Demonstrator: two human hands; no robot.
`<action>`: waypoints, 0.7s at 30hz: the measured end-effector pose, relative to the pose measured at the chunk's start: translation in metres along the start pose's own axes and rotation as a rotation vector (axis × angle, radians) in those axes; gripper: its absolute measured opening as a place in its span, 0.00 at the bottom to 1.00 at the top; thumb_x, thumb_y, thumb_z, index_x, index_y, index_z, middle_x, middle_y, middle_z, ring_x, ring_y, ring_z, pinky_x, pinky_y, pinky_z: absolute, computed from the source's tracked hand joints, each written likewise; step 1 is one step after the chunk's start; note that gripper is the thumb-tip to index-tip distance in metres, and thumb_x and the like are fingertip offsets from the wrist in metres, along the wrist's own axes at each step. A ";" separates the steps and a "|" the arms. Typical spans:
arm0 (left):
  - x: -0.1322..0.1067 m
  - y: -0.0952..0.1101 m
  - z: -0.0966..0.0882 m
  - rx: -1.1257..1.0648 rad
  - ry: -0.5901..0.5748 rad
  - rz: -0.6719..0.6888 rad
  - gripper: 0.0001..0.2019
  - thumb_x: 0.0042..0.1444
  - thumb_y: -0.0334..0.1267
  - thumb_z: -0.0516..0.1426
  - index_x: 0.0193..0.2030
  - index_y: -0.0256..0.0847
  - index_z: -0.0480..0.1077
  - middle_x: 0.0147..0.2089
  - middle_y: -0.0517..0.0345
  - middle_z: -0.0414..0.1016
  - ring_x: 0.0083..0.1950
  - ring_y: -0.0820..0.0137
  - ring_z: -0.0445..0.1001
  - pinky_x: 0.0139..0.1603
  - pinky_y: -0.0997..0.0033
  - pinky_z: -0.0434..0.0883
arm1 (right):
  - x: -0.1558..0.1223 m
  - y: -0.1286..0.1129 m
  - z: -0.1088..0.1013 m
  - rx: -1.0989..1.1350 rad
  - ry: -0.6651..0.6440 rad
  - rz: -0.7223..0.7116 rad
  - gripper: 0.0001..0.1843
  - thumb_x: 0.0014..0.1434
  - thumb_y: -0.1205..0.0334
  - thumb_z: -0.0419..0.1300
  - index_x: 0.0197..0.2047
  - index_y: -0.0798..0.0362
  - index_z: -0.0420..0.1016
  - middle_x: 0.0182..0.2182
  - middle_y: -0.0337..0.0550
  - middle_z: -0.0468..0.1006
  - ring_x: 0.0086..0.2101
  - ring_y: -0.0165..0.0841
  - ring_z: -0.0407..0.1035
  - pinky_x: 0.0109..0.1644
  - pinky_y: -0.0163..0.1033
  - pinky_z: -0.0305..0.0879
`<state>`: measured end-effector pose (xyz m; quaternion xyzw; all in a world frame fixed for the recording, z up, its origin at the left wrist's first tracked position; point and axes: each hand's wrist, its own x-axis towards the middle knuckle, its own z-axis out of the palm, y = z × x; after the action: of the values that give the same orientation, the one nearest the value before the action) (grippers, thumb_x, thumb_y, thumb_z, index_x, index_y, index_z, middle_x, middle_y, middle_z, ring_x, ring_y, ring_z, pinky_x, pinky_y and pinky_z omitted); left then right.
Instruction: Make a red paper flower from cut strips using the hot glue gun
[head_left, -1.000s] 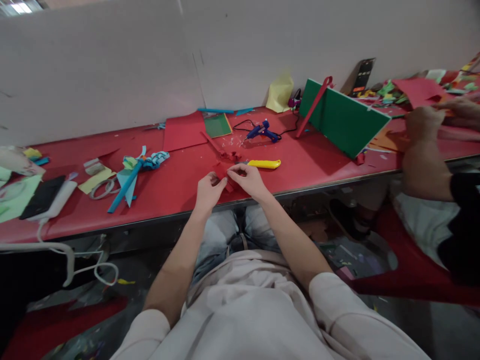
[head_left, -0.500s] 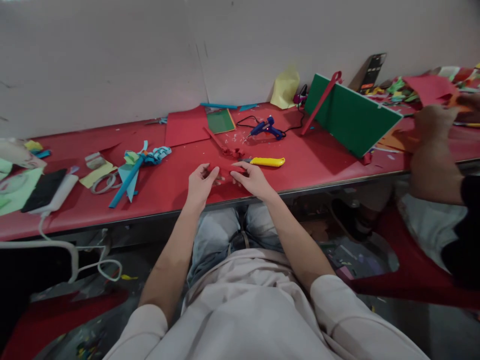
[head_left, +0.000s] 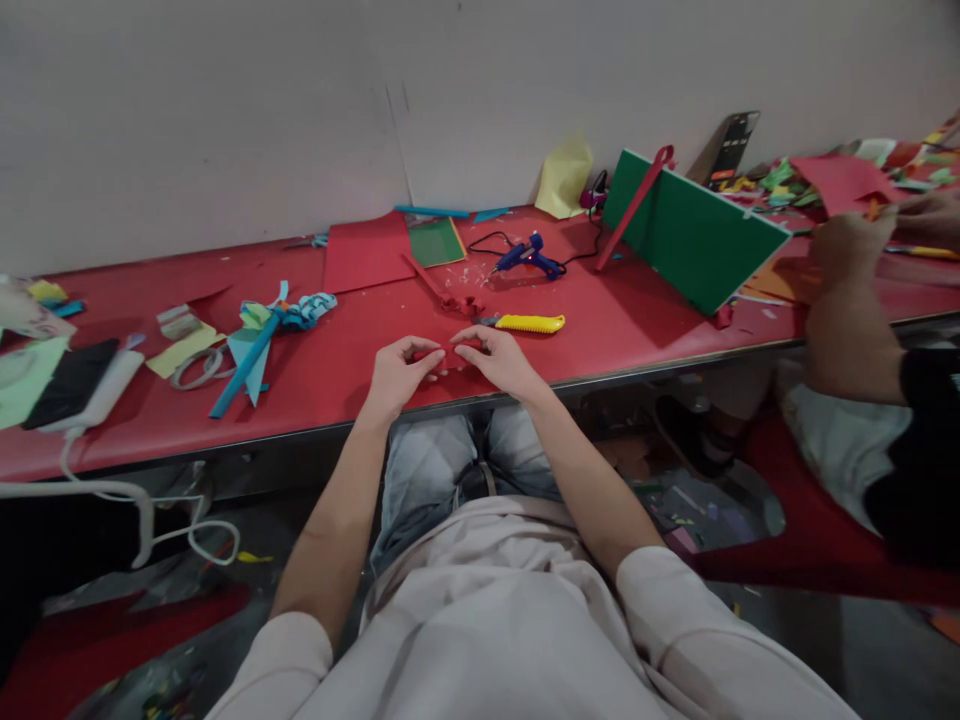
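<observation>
My left hand (head_left: 399,377) and my right hand (head_left: 496,360) are close together just over the table's front edge. Thumb and fingers of each are pinched on a small piece of red paper (head_left: 448,358), whose outline blends into the red tabletop. Right behind my hands lies a yellow utility knife (head_left: 531,323). A red paper stem with a crumpled end (head_left: 466,306) rests beside the knife's tip. Farther back stands a blue hot glue gun (head_left: 531,258) with its cord trailing away.
Blue paper stick with twisted paper (head_left: 247,370), tape roll (head_left: 196,368) and white power strip (head_left: 105,385) lie left. A green board (head_left: 694,235) stands tilted at right, a red paper strip (head_left: 637,205) leaning on it. A co-worker's hands (head_left: 855,240) are far right.
My hands have come slightly closer together, and the red paper between them has shifted. The whole view has moved slightly. The co-worker's second hand has come closer to the first.
</observation>
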<state>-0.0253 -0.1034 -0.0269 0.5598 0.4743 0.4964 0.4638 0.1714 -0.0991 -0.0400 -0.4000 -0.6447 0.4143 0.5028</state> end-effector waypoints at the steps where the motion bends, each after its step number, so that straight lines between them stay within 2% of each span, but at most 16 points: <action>1: 0.001 0.000 -0.001 -0.004 0.002 -0.008 0.27 0.40 0.57 0.77 0.37 0.36 0.80 0.34 0.54 0.83 0.30 0.70 0.80 0.31 0.71 0.82 | 0.000 0.001 0.000 0.001 -0.008 0.003 0.12 0.61 0.58 0.65 0.45 0.55 0.82 0.41 0.44 0.86 0.41 0.34 0.77 0.52 0.40 0.72; 6: 0.003 -0.001 -0.007 -0.032 -0.009 -0.030 0.31 0.36 0.62 0.77 0.36 0.36 0.81 0.37 0.52 0.84 0.37 0.68 0.80 0.40 0.64 0.86 | 0.000 0.005 0.002 -0.022 -0.037 0.034 0.11 0.61 0.59 0.66 0.46 0.54 0.83 0.41 0.44 0.86 0.37 0.33 0.77 0.47 0.39 0.73; 14: 0.004 -0.005 -0.005 -0.030 -0.014 -0.028 0.33 0.39 0.66 0.75 0.36 0.35 0.81 0.33 0.54 0.80 0.34 0.67 0.80 0.40 0.60 0.87 | 0.000 0.004 0.000 -0.057 0.001 0.016 0.08 0.59 0.61 0.68 0.42 0.53 0.85 0.40 0.45 0.88 0.40 0.35 0.78 0.52 0.41 0.72; 17: 0.005 -0.007 -0.004 -0.026 -0.017 -0.023 0.35 0.41 0.69 0.73 0.37 0.35 0.80 0.35 0.52 0.81 0.33 0.66 0.82 0.40 0.59 0.87 | 0.000 0.005 0.000 -0.062 0.030 -0.001 0.12 0.60 0.59 0.67 0.45 0.53 0.86 0.42 0.44 0.88 0.39 0.35 0.77 0.49 0.40 0.71; 21: 0.004 -0.009 -0.004 -0.001 -0.010 0.006 0.32 0.45 0.67 0.72 0.39 0.37 0.80 0.34 0.54 0.81 0.32 0.66 0.82 0.39 0.61 0.86 | 0.000 0.008 0.000 -0.046 0.058 0.007 0.15 0.62 0.54 0.64 0.45 0.53 0.87 0.37 0.44 0.87 0.34 0.33 0.73 0.42 0.39 0.68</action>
<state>-0.0296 -0.0985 -0.0350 0.5634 0.4700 0.4954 0.4650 0.1720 -0.0967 -0.0474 -0.4255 -0.6380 0.3892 0.5103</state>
